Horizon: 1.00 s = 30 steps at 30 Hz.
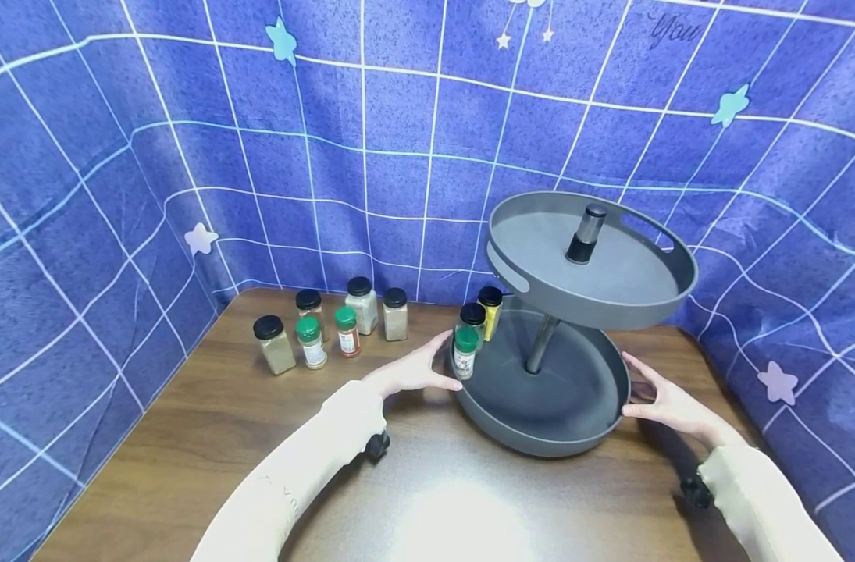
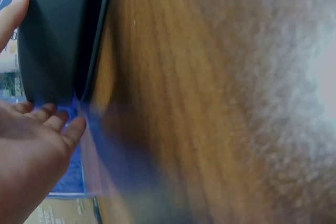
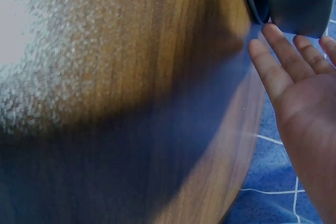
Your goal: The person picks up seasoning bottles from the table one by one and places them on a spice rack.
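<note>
From my head feed, the only writing I can read is "You" on the curtain (image 1: 399, 156), between 1 and 2 o'clock. The jars' labels are too small for me to read, and so are faint marks on the left sleeve (image 1: 283, 488). The two-tier rack (image 1: 532, 437) stands on the counter (image 1: 209, 453) toward 4 o'clock, its upper tier covering part of the lower. Three jars (image 1: 464, 362) crowd the lower tier's 10 o'clock edge, overlapping. My left hand (image 1: 409, 371) touches that tier at 9 o'clock, thumb and fingers spread wide; my right hand (image 1: 669, 404), also spread, is at 3 o'clock. Neither has a closed grip. Six more jars (image 1: 277, 353) stand toward 8 o'clock. The right wrist view leaves out that thumb.
</note>
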Each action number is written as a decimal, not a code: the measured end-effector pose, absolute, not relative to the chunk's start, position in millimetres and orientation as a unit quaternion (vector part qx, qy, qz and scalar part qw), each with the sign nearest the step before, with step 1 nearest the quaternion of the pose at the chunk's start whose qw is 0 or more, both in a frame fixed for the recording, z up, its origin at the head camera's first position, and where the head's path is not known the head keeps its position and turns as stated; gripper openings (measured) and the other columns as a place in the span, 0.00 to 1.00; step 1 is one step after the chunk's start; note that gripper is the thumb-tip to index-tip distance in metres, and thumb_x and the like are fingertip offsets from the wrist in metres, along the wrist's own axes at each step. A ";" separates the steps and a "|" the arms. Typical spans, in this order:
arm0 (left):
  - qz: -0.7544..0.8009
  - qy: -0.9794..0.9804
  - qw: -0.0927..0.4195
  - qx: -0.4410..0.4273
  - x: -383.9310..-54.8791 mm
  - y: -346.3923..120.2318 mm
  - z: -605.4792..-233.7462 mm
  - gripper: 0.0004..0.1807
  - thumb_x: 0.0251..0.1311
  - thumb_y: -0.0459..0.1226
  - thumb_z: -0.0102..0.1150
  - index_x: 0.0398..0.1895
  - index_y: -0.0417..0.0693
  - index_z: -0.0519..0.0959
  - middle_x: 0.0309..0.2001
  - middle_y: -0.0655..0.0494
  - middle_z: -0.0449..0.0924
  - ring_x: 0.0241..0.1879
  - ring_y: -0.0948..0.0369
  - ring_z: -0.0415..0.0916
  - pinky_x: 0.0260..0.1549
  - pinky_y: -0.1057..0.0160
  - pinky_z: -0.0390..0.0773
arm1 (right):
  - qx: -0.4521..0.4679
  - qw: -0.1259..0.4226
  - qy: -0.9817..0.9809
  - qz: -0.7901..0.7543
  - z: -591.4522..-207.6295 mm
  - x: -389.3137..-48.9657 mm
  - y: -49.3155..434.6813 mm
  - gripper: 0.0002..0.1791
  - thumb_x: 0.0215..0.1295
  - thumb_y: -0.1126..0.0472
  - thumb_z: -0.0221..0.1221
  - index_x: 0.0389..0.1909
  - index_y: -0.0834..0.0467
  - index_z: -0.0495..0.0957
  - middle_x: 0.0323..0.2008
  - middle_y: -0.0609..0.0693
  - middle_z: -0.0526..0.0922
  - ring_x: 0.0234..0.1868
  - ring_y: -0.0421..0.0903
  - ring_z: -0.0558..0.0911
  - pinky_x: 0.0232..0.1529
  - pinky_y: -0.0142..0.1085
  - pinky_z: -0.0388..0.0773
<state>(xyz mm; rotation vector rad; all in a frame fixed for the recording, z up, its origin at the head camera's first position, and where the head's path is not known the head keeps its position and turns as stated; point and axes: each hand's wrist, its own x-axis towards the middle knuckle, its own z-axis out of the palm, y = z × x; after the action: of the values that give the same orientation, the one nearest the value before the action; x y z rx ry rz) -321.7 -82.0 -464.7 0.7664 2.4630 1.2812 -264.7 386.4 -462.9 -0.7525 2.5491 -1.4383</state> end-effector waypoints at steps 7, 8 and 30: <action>0.448 0.845 0.136 0.259 -319.8 -82.4 -466.6 0.61 0.44 0.51 0.72 0.75 0.52 0.40 0.75 0.53 0.44 0.73 0.59 0.44 0.70 0.56 0.47 | -0.248 0.063 0.836 -0.485 -464.0 -266.0 387.4 0.50 0.56 0.71 0.63 0.72 0.68 0.40 0.66 0.77 0.44 0.55 0.29 0.72 0.52 0.25 0.74; 0.447 0.846 0.134 0.256 -317.3 -81.7 -465.9 0.62 0.44 0.51 0.72 0.75 0.50 0.40 0.75 0.52 0.43 0.73 0.58 0.43 0.71 0.55 0.46 | -0.249 0.062 0.835 -0.486 -464.2 -266.2 387.5 0.50 0.56 0.72 0.63 0.72 0.68 0.40 0.66 0.77 0.44 0.55 0.29 0.72 0.52 0.24 0.73; 0.453 0.877 0.032 0.153 -253.1 -40.9 -465.3 0.64 0.41 0.51 0.73 0.73 0.35 0.42 0.73 0.36 0.42 0.72 0.45 0.42 0.69 0.47 0.49 | -0.256 0.052 0.832 -0.490 -466.7 -264.5 388.2 0.49 0.56 0.72 0.62 0.71 0.69 0.40 0.70 0.65 0.50 0.55 0.29 0.73 0.52 0.25 0.74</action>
<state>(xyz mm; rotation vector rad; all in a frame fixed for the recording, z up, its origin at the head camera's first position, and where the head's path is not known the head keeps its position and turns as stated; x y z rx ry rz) -253.1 -40.9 -465.3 0.4722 2.7016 1.3956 -264.5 388.2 -466.7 -0.7772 2.5301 -1.4886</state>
